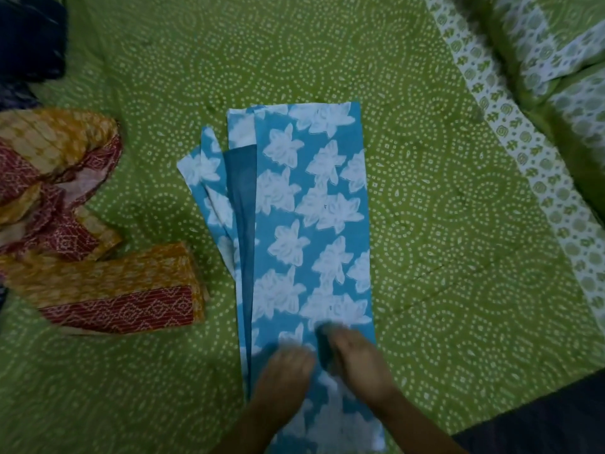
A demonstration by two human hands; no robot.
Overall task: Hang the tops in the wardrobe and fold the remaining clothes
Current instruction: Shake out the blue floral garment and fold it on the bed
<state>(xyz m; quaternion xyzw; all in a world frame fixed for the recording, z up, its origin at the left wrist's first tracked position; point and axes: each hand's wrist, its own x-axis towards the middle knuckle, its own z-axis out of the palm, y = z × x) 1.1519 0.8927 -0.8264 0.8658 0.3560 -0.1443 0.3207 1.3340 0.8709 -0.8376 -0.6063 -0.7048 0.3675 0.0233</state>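
Blue garment (307, 224) with white flower print, folded lengthwise into a long strip, laid flat at the middle of the bed, running from the near edge away toward the far side; narrower layers fanned out along its left edge, among them a plain darker blue panel (244, 204). Left hand (288, 365) on the near end of the strip, blurred, fingers pointing away; grip not readable, whether pressing flat or pinching cloth cannot be told. Right hand (352, 350) just beside it, also on the near end, fingertips at a dark fold of the cloth; blurred, so grasp likewise cannot be told. Both forearms bare, entering from the bottom edge. Green bedsheet (442, 224) with white dotted circles, covering the whole surface, a white patterned border running down its right side. Orange and maroon garment (82, 231), loosely heaped at the left, well apart from the blue strip, one flat section with a maroon band nearest the camera. Dark blue cloth (29, 37) at the far left corner. Pillow (556, 44) in matching green and white print at the far right corner.
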